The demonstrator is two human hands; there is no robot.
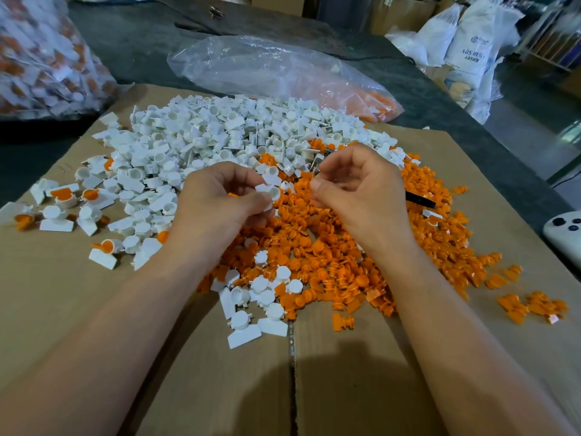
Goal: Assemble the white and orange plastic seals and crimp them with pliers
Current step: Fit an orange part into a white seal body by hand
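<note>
Our left grip [220,202] is pinching a white plastic cup-shaped seal body [273,192] over the brown cardboard surface [345,372]. Our right grip [355,190] is seemingly curling round black-handled metal pliers [421,201]. Few orange-filled assembled seals [67,196] are lying leftward, while a huge loose orange-and-white parts pile [345,256] is waiting.

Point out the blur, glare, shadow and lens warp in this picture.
Head view: sharp on the left hand pinching a white piece and the right hand round the pliers; the full bag at left is smeared; the clear bag shows glare; a shadow falls on the cardboard between the forearms; the table edges bow.
</note>
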